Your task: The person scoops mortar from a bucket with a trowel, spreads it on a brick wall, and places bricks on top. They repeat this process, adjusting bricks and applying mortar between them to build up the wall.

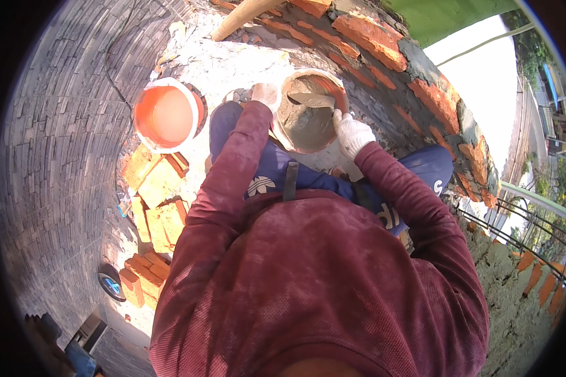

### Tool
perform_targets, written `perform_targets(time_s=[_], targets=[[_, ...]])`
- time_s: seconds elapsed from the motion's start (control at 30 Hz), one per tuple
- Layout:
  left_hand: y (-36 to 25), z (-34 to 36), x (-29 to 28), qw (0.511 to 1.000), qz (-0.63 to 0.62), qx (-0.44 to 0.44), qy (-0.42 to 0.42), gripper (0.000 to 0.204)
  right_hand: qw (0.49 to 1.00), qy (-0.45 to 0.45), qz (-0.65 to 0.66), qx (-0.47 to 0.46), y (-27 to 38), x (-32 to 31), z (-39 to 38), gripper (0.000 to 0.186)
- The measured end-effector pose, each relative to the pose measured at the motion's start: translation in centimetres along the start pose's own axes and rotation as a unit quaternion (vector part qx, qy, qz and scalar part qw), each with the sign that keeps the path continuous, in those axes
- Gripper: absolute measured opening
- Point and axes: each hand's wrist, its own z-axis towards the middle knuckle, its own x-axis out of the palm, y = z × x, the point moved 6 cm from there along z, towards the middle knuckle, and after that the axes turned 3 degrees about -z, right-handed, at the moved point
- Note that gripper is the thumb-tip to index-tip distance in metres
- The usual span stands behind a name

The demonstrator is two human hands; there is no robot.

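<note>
At the right rim of the mortar bucket (336,88), our right hand (355,133) curls gloved fingers (338,117) near the trowel (314,99) in the mortar (297,120), our left hand (266,94) sits opposite, and we cannot tell what either grips.

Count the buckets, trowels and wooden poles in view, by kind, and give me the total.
Buckets: 2 (left bucket, mortar bucket)
Trowels: 1 (trowel)
Wooden poles: 1 (pole)
Total: 4
</note>
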Motion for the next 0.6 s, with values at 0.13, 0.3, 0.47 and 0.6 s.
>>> perform_targets(time_s=[0.13, 0.3, 0.47, 0.6], targets=[[-3.1, 0.4, -1.9, 0.995, -0.092, 0.005, -0.025, 0.03, 0.994, 0.093, -0.003, -0.056, -0.5, 2.7, -2.4, 0.039], [-7.0, -0.6, -4.0, 0.984, -0.168, 0.029, -0.05, 0.032, 0.998, 0.054, 0.034, -0.015, -1.9, -2.2, -1.8, 0.035], [-12.3, -1.8, -8.8, 0.951, -0.224, 0.15, -0.148, 0.034, 0.985, 0.158, 0.072, 0.016, -4.8, 3.8, 1.5, 0.05], [-8.9, -2.8, -6.5, 0.822, -0.55, 0.095, -0.112, 0.033, 0.927, 0.29, 0.237, 0.004, -2.5, 5.7, 1.6, 0.044]])
